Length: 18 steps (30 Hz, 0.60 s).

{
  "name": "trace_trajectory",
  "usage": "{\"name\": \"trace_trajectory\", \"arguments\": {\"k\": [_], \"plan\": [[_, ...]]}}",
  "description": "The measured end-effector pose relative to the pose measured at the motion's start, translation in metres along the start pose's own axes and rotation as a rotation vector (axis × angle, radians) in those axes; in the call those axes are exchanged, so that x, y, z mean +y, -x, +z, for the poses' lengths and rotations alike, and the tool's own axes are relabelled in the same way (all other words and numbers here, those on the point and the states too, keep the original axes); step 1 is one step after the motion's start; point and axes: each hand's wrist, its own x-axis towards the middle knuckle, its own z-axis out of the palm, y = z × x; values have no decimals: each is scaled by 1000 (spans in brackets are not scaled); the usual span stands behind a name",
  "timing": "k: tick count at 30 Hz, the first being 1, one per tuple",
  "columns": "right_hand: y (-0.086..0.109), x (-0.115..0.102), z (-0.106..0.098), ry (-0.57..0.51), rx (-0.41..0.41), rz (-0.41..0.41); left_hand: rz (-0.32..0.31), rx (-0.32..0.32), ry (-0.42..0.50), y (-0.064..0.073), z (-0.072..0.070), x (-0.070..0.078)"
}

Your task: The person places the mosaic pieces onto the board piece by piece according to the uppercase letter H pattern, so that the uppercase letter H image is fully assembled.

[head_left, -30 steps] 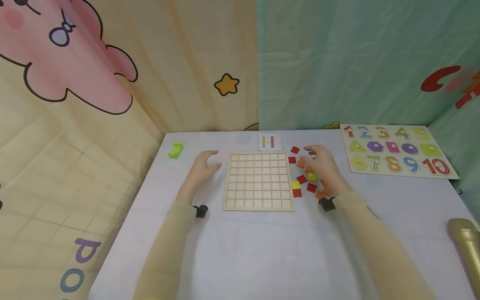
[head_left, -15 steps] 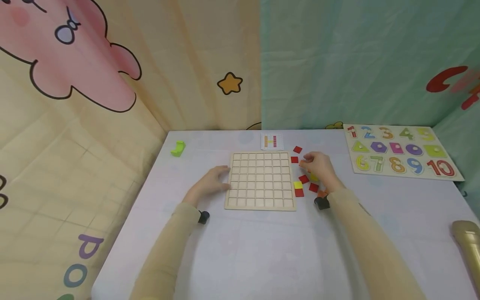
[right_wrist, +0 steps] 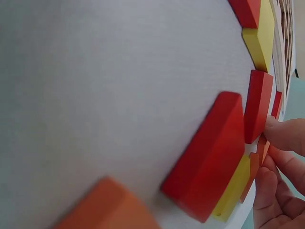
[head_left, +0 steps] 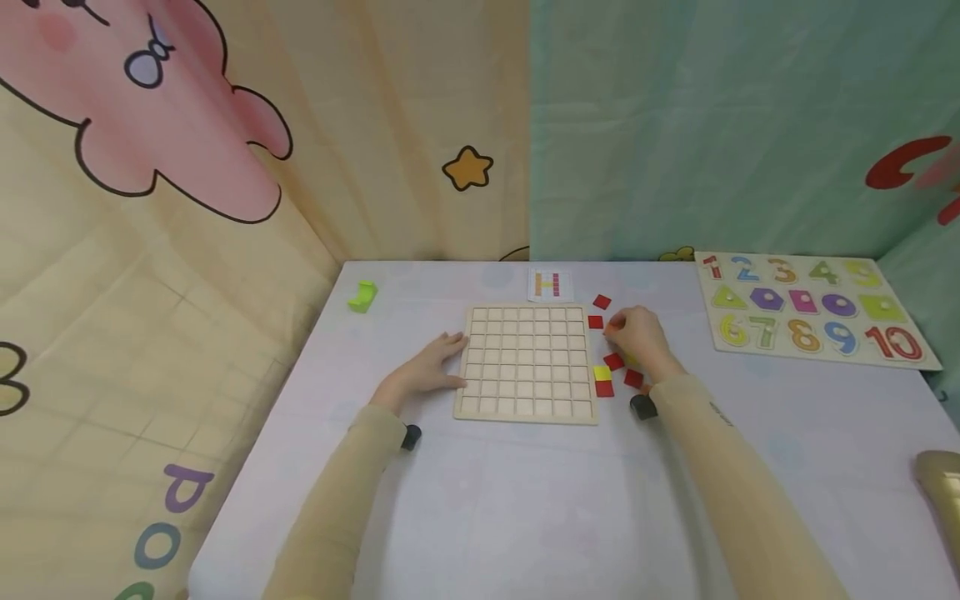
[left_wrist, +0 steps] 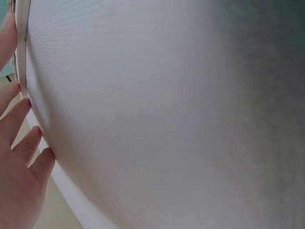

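Note:
A wooden grid board lies on the table with bare cells. My left hand touches its left edge, fingers spread and fairly straight; in the left wrist view the fingertips meet the table beside the rim. On the board's other side, my right hand pinches an orange square tile between thumb and fingers, low among the loose tiles. Near it lie red tiles, a yellow tile against the board's right edge, and another orange tile. The hand partly hides the pile.
Behind the board lies a small card with a coloured square pattern. A number-and-shape puzzle board is at back right. A green curved piece sits at back left, and a gold cylindrical object at the right edge.
My left hand has moved right and come against the board's left edge. The right hand has lowered into the loose tiles and pinched an orange one. The head view has shifted slightly.

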Motion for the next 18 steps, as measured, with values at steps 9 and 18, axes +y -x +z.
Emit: {"name": "trace_trajectory", "arguments": {"k": [9,18], "plan": [[-2,-8,-3,36,13,-41,-9,-10,12,-3,0,3],[-7,-64,38,-47,-23,-305,-4,4,-1,1,1,1]]}}
